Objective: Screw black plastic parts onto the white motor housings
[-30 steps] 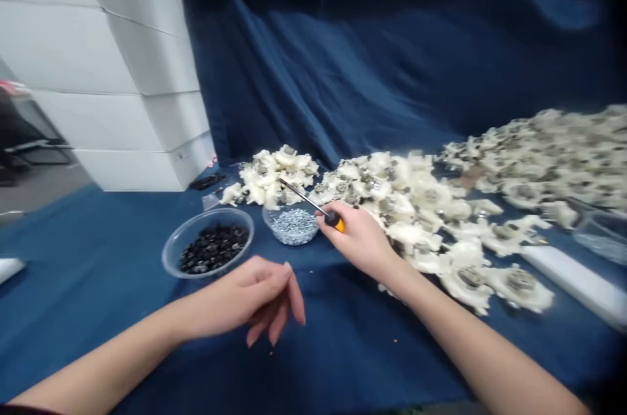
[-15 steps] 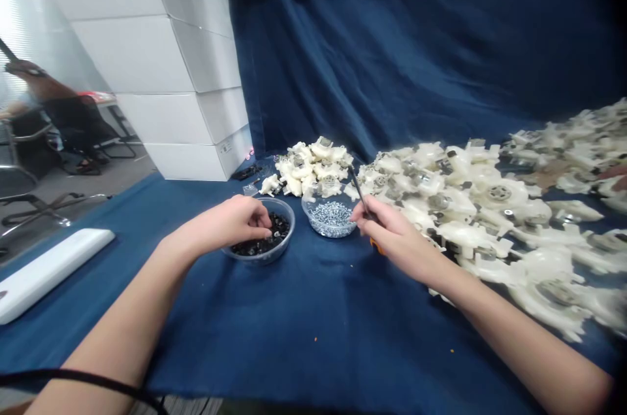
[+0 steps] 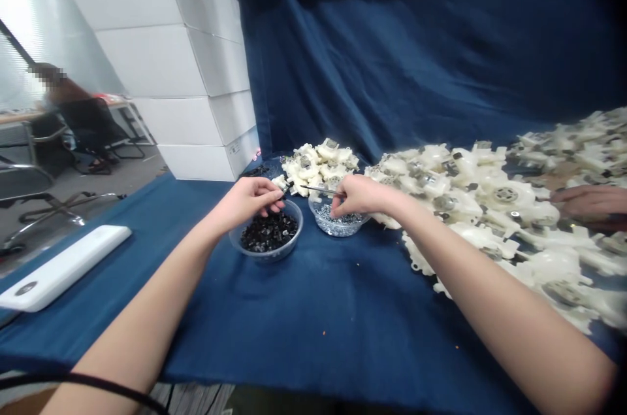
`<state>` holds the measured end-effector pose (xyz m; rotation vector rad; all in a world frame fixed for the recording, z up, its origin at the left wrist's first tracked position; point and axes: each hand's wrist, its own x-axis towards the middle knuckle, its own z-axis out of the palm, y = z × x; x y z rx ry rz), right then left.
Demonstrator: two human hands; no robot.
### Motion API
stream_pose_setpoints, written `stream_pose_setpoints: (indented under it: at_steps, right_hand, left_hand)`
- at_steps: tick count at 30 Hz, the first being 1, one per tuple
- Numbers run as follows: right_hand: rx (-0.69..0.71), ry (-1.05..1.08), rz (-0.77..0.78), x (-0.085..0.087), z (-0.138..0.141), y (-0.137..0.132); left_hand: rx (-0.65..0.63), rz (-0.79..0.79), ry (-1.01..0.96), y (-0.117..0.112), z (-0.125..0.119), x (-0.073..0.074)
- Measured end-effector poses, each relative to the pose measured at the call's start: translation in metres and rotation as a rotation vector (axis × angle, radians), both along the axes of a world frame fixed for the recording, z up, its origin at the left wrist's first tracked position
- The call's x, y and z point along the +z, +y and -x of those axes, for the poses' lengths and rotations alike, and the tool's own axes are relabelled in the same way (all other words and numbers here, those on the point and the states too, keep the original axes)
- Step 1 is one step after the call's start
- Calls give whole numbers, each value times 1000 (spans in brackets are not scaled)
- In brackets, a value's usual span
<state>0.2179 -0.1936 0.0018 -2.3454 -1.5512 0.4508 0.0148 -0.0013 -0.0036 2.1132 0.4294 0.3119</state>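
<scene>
My left hand (image 3: 255,199) is above a clear plastic bowl (image 3: 233,244) of small black parts (image 3: 269,232). Its thumb and fingers pinch a small dark piece, too small to name exactly. My right hand (image 3: 360,196) holds a screwdriver (image 3: 318,189), its thin dark shaft pointing left toward my left fingertips. The handle is hidden in the hand. The same hand's fingertips reach down into a second clear bowl (image 3: 337,230) of small silver screws (image 3: 326,212). Whether they have picked one up is hidden.
Cream plastic housings (image 3: 490,199) are heaped along the right, with a smaller pile (image 3: 321,163) behind the bowls. Another person's hand (image 3: 592,202) shows at far right. White boxes (image 3: 196,127) stand back left; a long white device (image 3: 68,265) lies at left.
My left hand has risen from among the black parts with a small piece. My right hand has moved left over the screw bowl, and the screwdriver shaft has swung from steep to nearly level.
</scene>
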Motion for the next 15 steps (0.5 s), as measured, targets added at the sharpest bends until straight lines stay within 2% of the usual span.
stream_pose_setpoints:
  at_steps: [7, 11, 15]
  right_hand:
    - [59, -13, 229, -1, -4, 10]
    - [65, -65, 275, -4, 2, 13]
    - [49, -129, 262, -4, 9, 8]
  left_hand:
    - [244, 100, -311, 5, -5, -10]
    - [272, 102, -380, 4, -7, -11]
    - [240, 132, -371, 0, -8, -10]
